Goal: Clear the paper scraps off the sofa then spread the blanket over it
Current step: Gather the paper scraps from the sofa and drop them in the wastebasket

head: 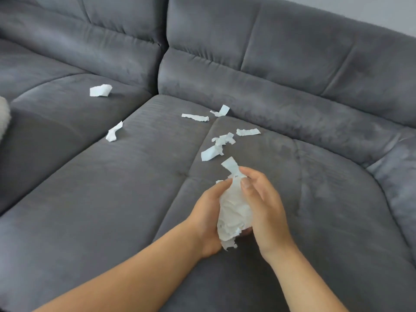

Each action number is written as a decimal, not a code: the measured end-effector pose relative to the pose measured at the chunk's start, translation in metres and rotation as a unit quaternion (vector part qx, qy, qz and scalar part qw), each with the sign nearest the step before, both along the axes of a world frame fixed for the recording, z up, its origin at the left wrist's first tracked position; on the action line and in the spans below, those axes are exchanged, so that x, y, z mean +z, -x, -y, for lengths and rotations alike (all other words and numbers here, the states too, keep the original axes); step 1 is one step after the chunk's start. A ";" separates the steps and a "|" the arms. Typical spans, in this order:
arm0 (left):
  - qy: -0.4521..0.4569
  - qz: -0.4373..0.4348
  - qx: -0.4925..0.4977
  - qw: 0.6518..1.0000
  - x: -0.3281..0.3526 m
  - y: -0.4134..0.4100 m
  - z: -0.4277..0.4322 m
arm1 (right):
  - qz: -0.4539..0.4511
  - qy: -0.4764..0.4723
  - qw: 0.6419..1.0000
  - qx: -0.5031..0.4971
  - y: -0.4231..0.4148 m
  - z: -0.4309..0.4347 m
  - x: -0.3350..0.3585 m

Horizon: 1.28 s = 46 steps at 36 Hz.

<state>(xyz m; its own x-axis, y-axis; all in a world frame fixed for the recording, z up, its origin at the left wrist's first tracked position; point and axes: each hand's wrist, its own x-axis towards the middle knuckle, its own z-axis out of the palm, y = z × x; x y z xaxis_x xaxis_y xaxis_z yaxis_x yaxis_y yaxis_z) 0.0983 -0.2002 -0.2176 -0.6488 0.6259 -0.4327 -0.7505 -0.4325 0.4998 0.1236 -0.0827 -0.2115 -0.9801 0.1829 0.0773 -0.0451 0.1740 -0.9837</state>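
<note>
A grey corner sofa fills the view. My left hand and my right hand press together around a bundle of white paper scraps above the right seat cushion. One strip sticks up out of the bundle. Several loose white scraps lie on the seat beyond my hands: a cluster just ahead, a strip, another strip, a bent piece at the backrest, one at the seat seam, and one far left.
A pale fluffy fabric edge shows at the far left border; I cannot tell what it is. The sofa's backrest runs along the top and bends round on the right. A grey wall shows at the top right.
</note>
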 end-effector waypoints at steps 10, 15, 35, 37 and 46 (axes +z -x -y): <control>0.040 0.149 0.098 0.983 0.055 -0.074 0.074 | 0.157 0.078 0.984 0.033 -0.054 0.078 0.060; 0.072 0.221 0.157 0.960 0.102 -0.135 0.111 | 0.216 0.019 0.965 0.150 -0.103 0.103 0.112; 0.025 0.326 0.387 0.862 0.209 -0.250 0.385 | 0.262 -0.078 0.913 0.304 -0.183 0.412 0.213; 0.008 0.322 0.401 0.858 0.203 -0.268 0.434 | 0.266 -0.096 0.908 0.310 -0.198 0.461 0.208; 0.029 0.351 0.515 0.781 0.197 -0.356 0.659 | 0.296 -0.096 0.854 0.416 -0.261 0.692 0.208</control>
<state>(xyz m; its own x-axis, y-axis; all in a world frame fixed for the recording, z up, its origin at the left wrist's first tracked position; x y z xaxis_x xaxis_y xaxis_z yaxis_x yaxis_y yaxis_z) 0.4547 -0.8588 -0.0209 -0.3855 -0.1056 -0.9166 -0.1164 -0.9799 0.1619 0.3847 -0.7752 -0.0035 -0.6418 -0.5568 -0.5273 0.2645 0.4848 -0.8337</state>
